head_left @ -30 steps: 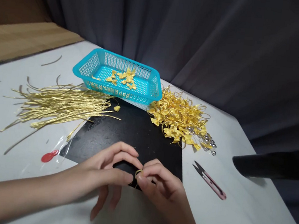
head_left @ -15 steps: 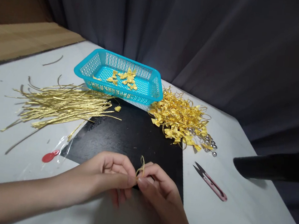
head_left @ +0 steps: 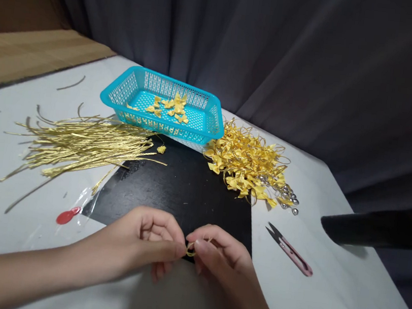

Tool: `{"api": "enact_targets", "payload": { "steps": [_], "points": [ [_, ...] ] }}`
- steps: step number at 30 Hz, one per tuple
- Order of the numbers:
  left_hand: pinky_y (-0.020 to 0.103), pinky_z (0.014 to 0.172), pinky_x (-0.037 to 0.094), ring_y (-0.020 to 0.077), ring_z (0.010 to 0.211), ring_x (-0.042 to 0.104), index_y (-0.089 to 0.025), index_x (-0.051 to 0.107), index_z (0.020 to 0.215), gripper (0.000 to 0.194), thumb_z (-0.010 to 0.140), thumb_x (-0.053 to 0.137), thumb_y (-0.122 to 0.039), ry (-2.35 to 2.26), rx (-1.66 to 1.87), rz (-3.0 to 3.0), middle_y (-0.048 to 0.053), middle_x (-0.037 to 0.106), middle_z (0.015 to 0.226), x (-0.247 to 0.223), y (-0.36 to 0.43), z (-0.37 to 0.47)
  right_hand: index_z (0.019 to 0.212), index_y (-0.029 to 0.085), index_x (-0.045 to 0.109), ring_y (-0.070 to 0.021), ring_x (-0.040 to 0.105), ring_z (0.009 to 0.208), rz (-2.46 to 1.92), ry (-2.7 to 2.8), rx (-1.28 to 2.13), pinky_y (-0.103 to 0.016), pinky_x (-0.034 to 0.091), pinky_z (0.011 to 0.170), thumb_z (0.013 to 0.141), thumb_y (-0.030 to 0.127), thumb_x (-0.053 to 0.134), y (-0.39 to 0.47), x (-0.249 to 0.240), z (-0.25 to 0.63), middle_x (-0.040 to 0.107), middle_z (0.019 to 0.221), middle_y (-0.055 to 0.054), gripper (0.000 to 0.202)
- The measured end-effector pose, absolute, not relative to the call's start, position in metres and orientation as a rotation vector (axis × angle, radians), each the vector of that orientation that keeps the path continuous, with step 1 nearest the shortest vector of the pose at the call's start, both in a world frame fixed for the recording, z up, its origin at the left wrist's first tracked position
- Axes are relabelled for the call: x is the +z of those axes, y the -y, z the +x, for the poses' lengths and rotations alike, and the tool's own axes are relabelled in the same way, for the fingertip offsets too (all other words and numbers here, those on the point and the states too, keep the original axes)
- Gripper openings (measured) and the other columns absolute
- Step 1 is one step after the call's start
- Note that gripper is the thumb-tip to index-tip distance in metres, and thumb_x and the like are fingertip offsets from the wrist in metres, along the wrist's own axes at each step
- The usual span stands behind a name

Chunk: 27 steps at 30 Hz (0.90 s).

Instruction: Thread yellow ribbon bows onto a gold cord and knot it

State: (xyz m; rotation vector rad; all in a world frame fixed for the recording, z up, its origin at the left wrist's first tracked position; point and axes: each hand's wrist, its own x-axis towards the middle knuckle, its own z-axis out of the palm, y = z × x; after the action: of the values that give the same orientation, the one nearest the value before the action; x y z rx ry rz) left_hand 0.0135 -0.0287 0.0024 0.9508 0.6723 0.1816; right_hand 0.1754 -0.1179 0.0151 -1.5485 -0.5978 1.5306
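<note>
Between my fingertips, over the near edge of the black mat (head_left: 172, 185), is a small loop of thin gold cord (head_left: 190, 253). My left hand (head_left: 155, 240) pinches one side of the cord between thumb and forefinger. On the other side, my right hand (head_left: 219, 255) pinches the cord too, with thin strands showing above its thumb. A pile of loose gold cords (head_left: 88, 146) lies at the left. Yellow bows with cord loops (head_left: 246, 159) are heaped on the right, beside small silver metal pieces (head_left: 287, 193).
A blue basket (head_left: 160, 128) holding several yellow bows stands at the back. Pink-handled thread snips (head_left: 290, 249) lie on the white table (head_left: 323, 297) at the right, near a black cylindrical object (head_left: 372, 225). A red tag (head_left: 67, 215) is at the left. A grey curtain hangs behind.
The cord loop that stood up between my fingertips has gone down and now lies lower between them. My right fingers have shifted over the cord, and the fingertips are slightly farther apart.
</note>
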Motion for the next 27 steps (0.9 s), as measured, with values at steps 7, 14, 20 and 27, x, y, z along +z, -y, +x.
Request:
{"api": "enact_targets", "payload": {
  "steps": [7,14,20,27],
  "points": [
    [0.017,0.049,0.042,0.0095,0.049,0.051,-0.014,0.065,0.070,0.026,0.073,0.075,-0.037,-0.688,0.172,0.992,-0.003,0.055,0.052,0.005,0.028,0.012,0.066,0.017,0.067,-0.0063,0.036,0.049,-1.476,0.668,1.581,-0.019,0.027,0.048,0.061,0.046,0.085,0.115,0.014,0.183,0.051,0.057,0.005,0.036],
    [0.017,0.046,0.038,0.0089,0.046,0.042,-0.015,0.064,0.068,0.024,0.073,0.072,-0.036,-0.712,0.144,1.071,-0.006,0.046,0.049,0.005,0.028,0.013,0.070,0.017,0.067,-0.0084,0.041,0.048,-1.589,0.717,1.551,-0.020,0.032,0.048,0.066,0.053,0.080,0.116,0.015,0.188,0.051,0.053,0.004,0.038],
    [0.018,0.043,0.021,0.0074,0.045,0.031,-0.014,0.065,0.071,0.025,0.077,0.069,-0.038,-0.721,0.140,1.131,-0.007,0.041,0.049,0.006,0.026,0.012,0.070,0.018,0.065,-0.0080,0.042,0.048,-1.545,0.711,1.581,-0.020,0.033,0.048,0.066,0.053,0.080,0.116,0.015,0.187,0.050,0.052,0.005,0.039],
    [0.022,0.045,0.015,0.0079,0.048,0.024,-0.014,0.065,0.072,0.024,0.077,0.068,-0.037,-0.735,0.152,1.162,-0.009,0.034,0.051,0.005,0.027,0.010,0.072,0.017,0.065,-0.0071,0.042,0.049,-1.442,0.707,1.585,-0.017,0.032,0.048,0.069,0.049,0.080,0.119,0.011,0.188,0.053,0.056,0.004,0.036]
  ]
}}
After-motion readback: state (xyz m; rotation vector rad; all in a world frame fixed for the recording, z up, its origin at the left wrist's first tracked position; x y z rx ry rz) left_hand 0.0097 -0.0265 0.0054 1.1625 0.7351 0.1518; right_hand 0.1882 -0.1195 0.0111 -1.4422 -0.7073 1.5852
